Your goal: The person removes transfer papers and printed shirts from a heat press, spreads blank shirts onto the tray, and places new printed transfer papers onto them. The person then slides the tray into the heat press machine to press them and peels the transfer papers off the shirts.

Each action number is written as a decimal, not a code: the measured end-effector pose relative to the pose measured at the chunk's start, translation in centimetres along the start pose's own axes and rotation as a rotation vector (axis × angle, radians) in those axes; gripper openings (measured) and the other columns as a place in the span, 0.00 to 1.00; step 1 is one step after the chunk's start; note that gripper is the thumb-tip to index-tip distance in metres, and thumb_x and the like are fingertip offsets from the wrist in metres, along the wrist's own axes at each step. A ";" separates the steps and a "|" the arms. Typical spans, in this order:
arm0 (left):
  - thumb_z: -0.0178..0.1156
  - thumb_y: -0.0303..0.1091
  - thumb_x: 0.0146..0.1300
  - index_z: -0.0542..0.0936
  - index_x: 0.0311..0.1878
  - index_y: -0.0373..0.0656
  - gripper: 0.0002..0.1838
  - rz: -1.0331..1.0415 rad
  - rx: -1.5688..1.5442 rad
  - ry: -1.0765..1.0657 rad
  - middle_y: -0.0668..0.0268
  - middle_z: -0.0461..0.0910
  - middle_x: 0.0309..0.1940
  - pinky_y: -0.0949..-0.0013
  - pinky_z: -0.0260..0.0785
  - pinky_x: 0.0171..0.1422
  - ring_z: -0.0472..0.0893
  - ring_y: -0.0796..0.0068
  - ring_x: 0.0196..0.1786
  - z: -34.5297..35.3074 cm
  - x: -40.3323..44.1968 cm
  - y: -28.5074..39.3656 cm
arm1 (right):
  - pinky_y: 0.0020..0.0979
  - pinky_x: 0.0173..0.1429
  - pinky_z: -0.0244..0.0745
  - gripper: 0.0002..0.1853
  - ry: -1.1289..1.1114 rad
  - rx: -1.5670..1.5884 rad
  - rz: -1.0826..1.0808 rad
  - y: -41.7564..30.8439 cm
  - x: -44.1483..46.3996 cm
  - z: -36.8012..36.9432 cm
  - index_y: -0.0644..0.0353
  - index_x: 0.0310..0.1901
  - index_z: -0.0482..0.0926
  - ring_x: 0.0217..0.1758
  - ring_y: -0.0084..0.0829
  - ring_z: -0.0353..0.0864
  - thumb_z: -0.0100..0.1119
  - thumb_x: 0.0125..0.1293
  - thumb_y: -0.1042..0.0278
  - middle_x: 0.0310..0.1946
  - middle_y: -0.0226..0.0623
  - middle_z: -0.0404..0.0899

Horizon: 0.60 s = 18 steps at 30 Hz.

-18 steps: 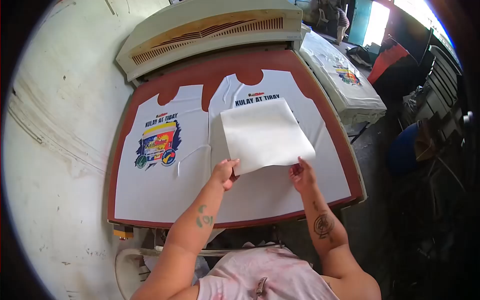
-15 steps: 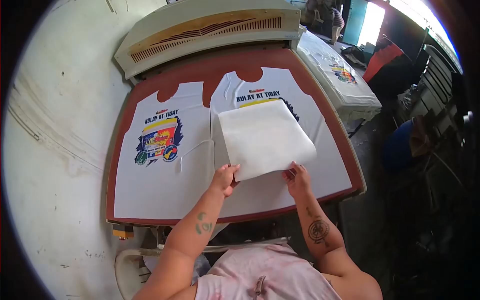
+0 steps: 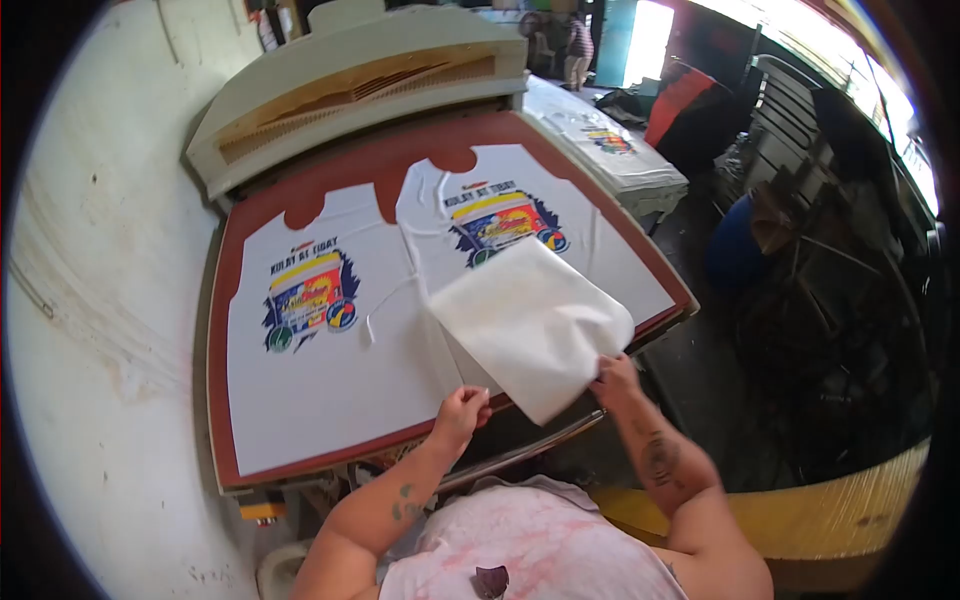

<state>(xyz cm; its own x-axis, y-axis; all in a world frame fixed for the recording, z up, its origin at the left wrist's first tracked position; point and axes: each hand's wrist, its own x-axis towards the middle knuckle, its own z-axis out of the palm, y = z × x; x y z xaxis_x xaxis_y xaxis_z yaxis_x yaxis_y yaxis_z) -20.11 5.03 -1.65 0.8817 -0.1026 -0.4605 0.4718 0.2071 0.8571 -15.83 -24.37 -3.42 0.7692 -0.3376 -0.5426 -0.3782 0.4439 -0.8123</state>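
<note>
Evidently light and springy, the sheet (image 3: pixel 525 315) probably creases easily; opposite edges look best to hold. It slants above the right-side shirt (image 3: pixel 505 215), one corner past the bed's (image 3: pixel 340 168) near edge. The right hand (image 3: pixel 612 376) pinches its edge; the left hand (image 3: pixel 463 414) curls closed beside it, seemingly empty.

Both forearms (image 3: pixel 394 492) stretched forward, left hand (image 3: pixel 464 412) curled inward, right hand (image 3: pixel 614 379) in a pinching grip
</note>
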 end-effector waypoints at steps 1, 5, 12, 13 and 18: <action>0.59 0.37 0.66 0.75 0.42 0.40 0.10 -0.007 0.078 -0.057 0.67 0.78 0.36 0.72 0.73 0.43 0.78 0.78 0.37 -1.1 -1.4 0.2 | 0.36 0.28 0.77 0.12 -0.017 -0.096 -0.016 -1.3 0.9 -4.4 0.58 0.44 0.73 0.32 0.31 0.79 0.49 0.58 0.78 0.34 0.34 0.76; 0.59 0.33 0.65 0.76 0.40 0.37 0.08 0.120 0.160 -0.090 0.67 0.78 0.32 0.76 0.72 0.41 0.78 0.80 0.33 -6.3 -6.0 -1.1 | 0.41 0.34 0.80 0.12 0.016 -0.348 -0.018 -5.4 8.3 -32.0 0.65 0.44 0.80 0.37 0.40 0.83 0.50 0.61 0.75 0.39 0.42 0.82; 0.57 0.31 0.67 0.75 0.42 0.42 0.05 0.076 0.040 0.208 0.67 0.78 0.34 0.73 0.75 0.40 0.79 0.78 0.34 -9.7 -9.3 -4.0 | 0.42 0.44 0.77 0.14 1.220 -0.790 -0.090 -14.7 0.8 -47.7 0.62 0.44 0.81 0.46 0.40 0.82 0.47 0.64 0.68 0.42 0.43 0.82; 0.57 0.31 0.67 0.75 0.42 0.42 0.05 0.084 0.019 0.227 0.67 0.78 0.34 0.73 0.75 0.39 0.79 0.78 0.34 -9.2 -9.4 -3.7 | 0.43 0.46 0.76 0.14 1.219 -0.811 -0.072 -14.4 1.3 -48.0 0.62 0.44 0.81 0.47 0.40 0.82 0.46 0.64 0.67 0.43 0.43 0.82; 0.56 0.30 0.67 0.74 0.43 0.41 0.04 0.102 0.078 0.319 0.67 0.78 0.33 0.74 0.73 0.40 0.78 0.77 0.33 -6.6 -7.2 -0.9 | 0.42 0.57 0.71 0.17 0.998 -0.961 0.086 -10.7 7.7 -45.8 0.59 0.48 0.80 0.58 0.42 0.77 0.44 0.67 0.63 0.50 0.47 0.80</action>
<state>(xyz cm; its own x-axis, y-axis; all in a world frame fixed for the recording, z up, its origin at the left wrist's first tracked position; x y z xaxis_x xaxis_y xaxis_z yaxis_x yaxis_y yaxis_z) -26.97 11.98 -0.61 0.8833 0.2267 -0.4103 0.3915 0.1247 0.9117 -29.44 -69.68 -8.69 0.1900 -0.9635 -0.1887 -0.9208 -0.1081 -0.3748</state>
